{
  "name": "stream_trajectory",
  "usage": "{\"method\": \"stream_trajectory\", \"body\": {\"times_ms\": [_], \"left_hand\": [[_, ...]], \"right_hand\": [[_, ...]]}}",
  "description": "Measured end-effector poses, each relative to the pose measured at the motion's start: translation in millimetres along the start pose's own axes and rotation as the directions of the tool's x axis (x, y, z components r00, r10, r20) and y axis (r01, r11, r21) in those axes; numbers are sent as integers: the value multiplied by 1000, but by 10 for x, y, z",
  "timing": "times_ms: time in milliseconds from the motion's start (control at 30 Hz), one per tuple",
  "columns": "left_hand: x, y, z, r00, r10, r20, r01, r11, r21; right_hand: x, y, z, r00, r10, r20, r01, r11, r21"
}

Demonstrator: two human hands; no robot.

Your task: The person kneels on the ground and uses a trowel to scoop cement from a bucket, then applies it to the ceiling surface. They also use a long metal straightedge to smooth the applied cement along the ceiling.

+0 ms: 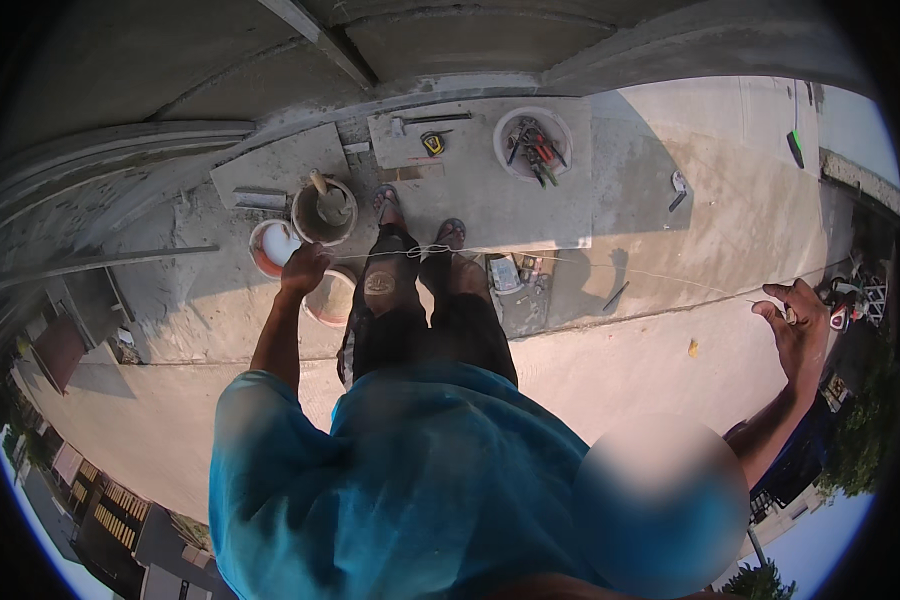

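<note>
A thin pale string (610, 269) stretches across in front of my legs, with a looped bunch (428, 251) near my knees. My left hand (305, 270) is closed round its left end, beside the buckets. Far out to the right, my right hand (798, 325) is raised with curled fingers, and the string runs up to its fingertips. Below the left hand's side stand a bucket (299, 226) with a trowel (328, 197) in it, a reddish tub (261, 262) holding something white, and another round tub (330, 312) partly behind my forearm.
A pale basin (504, 125) of hand tools sits on a grey board (570, 205) ahead, near a yellow-black tape measure (432, 143). A small white container (505, 275) lies right of my legs. A long bar (100, 262) juts in from the left. A wall (450, 50) rises ahead.
</note>
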State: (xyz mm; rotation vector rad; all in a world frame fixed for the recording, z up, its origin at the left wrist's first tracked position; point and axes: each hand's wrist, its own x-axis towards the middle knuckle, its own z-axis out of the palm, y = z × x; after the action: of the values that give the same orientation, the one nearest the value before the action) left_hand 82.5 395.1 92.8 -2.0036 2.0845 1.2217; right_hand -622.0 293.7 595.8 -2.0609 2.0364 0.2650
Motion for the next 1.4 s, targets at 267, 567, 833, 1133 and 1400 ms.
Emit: {"method": "stream_trajectory", "body": {"times_ms": [267,567,833,1133,1400], "left_hand": [[-388,-496,-382,911,-131,-390,207,965,160],[-154,-241,-737,931,-205,-302,139,964,-226],[661,-167,-774,972,-95,-213,79,993,-83],[796,-139,-932,880,-367,-301,305,923,-233],[914,175,-435,896,-227,-382,119,951,-285]], "right_hand": [[-335,-530,-1999,972,-12,-235,-25,988,-153],[-241,-1650,-1602,964,-23,-266,30,999,25],[129,-2315,-990,986,-21,-167,52,982,181],[581,-2565,-626,976,-168,-136,202,937,287],[998,-2881,-375,931,-343,-128,366,878,309]]}}
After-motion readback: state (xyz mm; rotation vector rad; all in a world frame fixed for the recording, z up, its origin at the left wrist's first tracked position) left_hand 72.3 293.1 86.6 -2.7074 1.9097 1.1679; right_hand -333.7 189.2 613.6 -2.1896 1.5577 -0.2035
